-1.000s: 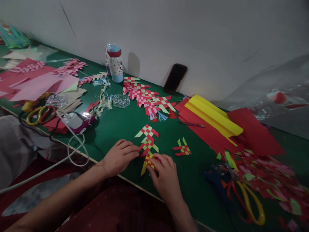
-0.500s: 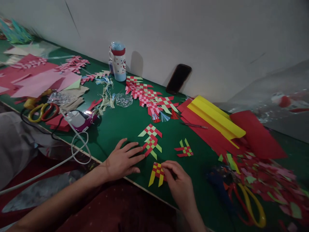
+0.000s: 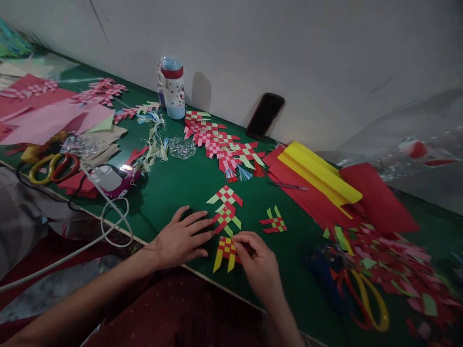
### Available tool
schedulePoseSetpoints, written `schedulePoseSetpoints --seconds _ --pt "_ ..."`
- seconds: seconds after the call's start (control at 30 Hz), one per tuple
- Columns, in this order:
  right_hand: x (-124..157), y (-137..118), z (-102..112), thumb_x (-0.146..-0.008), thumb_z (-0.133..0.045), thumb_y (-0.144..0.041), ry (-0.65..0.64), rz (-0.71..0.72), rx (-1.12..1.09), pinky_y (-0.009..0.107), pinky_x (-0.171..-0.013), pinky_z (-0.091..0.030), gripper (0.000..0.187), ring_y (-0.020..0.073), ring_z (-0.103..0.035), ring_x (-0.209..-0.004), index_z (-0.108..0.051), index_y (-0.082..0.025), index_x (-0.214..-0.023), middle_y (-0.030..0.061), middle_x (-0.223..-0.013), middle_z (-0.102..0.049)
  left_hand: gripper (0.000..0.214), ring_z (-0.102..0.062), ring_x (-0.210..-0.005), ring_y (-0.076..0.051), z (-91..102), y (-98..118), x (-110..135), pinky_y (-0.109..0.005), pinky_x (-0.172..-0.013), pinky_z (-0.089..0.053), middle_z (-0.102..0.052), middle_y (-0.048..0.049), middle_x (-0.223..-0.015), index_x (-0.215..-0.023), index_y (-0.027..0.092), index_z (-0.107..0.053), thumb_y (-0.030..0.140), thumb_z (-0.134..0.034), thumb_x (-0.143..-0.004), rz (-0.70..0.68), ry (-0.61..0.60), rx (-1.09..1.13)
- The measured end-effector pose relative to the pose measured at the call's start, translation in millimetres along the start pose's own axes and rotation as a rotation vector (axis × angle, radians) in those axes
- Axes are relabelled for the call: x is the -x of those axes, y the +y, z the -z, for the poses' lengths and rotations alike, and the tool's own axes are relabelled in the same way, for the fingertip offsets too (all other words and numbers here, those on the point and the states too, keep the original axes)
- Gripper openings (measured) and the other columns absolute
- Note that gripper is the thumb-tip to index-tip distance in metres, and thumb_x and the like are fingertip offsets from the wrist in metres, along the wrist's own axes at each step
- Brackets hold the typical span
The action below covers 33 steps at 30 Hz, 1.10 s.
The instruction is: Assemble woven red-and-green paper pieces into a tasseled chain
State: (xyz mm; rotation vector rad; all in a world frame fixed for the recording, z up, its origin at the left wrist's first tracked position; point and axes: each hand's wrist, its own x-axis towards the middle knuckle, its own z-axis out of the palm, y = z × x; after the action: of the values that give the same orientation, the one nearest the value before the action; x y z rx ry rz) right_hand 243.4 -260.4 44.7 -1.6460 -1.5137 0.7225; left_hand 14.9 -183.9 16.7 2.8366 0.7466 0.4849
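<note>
from here, right hand (image 3: 259, 258) pinches the yellow-red woven paper fish (image 3: 226, 248) by an edge, just in front of 2 green-red fish (image 3: 224, 210) on the green table (image 3: 173, 188), left hand (image 3: 183, 241) splayed beside them holding nothing, seemingly a positioning step, next move calling for light, careful alignment.

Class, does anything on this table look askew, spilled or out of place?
Loose paper scraps lie strewn beside the scissors at right, looking spilled. One red-green fish lies apart, turned differently from the nearby pair.
</note>
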Motion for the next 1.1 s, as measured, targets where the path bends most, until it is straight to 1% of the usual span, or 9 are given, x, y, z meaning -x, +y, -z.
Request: schedulePoseSetpoints --seconds 0.17,0.27,0.37,0.5,0.63,0.73,0.87,1.0,1.1 --pt "-14 2 -13 -0.09 -0.047 -0.019 0.085 0.147 0.252 0.029 -0.081 -0.052 0.02 0.0172 -0.065 -0.088 -0.067 -0.018 -0.092 0.0071 -0.094 -0.067 0.043 -0.038 -0.135 -0.024 -1.4 0 1 -0.049 -0.115 -0.004 -0.055 -0.0027 -0.139 -0.128 0.029 -0.055 0.053 -0.047 -0.093 0.004 0.004 0.003" --pt "-14 6 -16 -0.091 -0.045 -0.017 0.079 0.205 0.341 0.028 -0.082 -0.052 0.023 0.0171 -0.064 -0.09 -0.068 -0.017 -0.095 0.0076 -0.095 -0.067 0.043 -0.037 -0.136 -0.024 -0.3 0 1 -0.048 -0.116 -0.004 -0.055 -0.0029 -0.138 -0.129 0.03 -0.054 0.053 -0.046 -0.094 0.01 -0.002 0.015" --pt "-12 9 -17 -0.091 -0.044 -0.015 0.046 0.224 0.409 0.028 -0.08 -0.052 0.027 0.0175 -0.064 -0.09 -0.069 -0.018 -0.098 0.0075 -0.097 -0.066 0.043 -0.035 -0.137 -0.025 0.9 0 1 -0.048 -0.116 -0.002 -0.052 -0.0027 -0.141 -0.129 0.029 -0.054 0.052 -0.044 -0.095 0.015 -0.01 0.034" --pt "-11 8 -17 -0.09 -0.042 -0.011 0.004 0.238 0.449 0.028 -0.076 -0.052 0.031 0.0171 -0.063 -0.088 -0.071 -0.019 -0.1 0.0072 -0.097 -0.065 0.043 -0.034 -0.138 -0.025 1.4 0 1 -0.049 -0.115 -0.003 -0.052 -0.0029 -0.142 -0.129 0.029 -0.054 0.052 -0.044 -0.094 0.021 -0.016 0.044" --pt "-12 8 -17 -0.089 -0.043 -0.009 0.003 0.289 0.484 0.028 -0.075 -0.052 0.033 0.0176 -0.061 -0.086 -0.072 -0.018 -0.101 0.0079 -0.095 -0.064 0.042 -0.034 -0.138 -0.025 2.5 0 0 -0.049 -0.115 -0.005 -0.052 -0.003 -0.141 -0.128 0.029 -0.055 0.052 -0.044 -0.095 0.025 -0.034 0.041" --pt "-13 8 -17 -0.088 -0.043 -0.007 -0.001 0.332 0.521 0.029 -0.074 -0.052 0.033 0.0184 -0.06 -0.084 -0.072 -0.017 -0.099 0.0085 -0.093 -0.063 0.041 -0.035 -0.137 -0.025 2.8 0 0 -0.049 -0.115 -0.006 -0.053 -0.0031 -0.14 -0.128 0.029 -0.055 0.051 -0.046 -0.094 0.019 -0.026 0.032" --pt "-14 8 -18 -0.087 -0.043 -0.007 -0.004 0.351 0.547 0.03 -0.074 -0.051 0.033 0.0187 -0.06 -0.084 -0.072 -0.017 -0.097 0.0085 -0.091 -0.062 0.04 -0.036 -0.136 -0.025 3.5 0 0 -0.049 -0.116 -0.008 -0.053 -0.0038 -0.139 -0.127 0.031 -0.056 0.049 -0.048 -0.093 0.021 -0.017 0.021" --pt "-14 7 -18 -0.087 -0.043 -0.007 -0.002 0.364 0.553 0.03 -0.075 -0.051 0.033 0.0189 -0.059 -0.084 -0.071 -0.017 -0.099 0.0083 -0.091 -0.062 0.034 -0.035 -0.137 -0.024 6.6 5 -8 -0.05 -0.115 -0.009 -0.053 -0.0048 -0.138 -0.126 0.033 -0.057 0.043 -0.05 -0.094 0.066 0.015 -0.007" --pt "-13 7 -18 -0.087 -0.043 -0.007 0.006 0.355 0.554 0.031 -0.074 -0.051 0.032 0.0192 -0.059 -0.083 -0.071 -0.017 -0.097 0.0086 -0.091 -0.062 0.033 -0.034 -0.137 -0.025 8.0 9 -18 -0.053 -0.115 -0.007 -0.051 -0.0055 -0.139 -0.123 0.032 -0.059 0.042 -0.049 -0.094 0.055 0.003 -0.037"
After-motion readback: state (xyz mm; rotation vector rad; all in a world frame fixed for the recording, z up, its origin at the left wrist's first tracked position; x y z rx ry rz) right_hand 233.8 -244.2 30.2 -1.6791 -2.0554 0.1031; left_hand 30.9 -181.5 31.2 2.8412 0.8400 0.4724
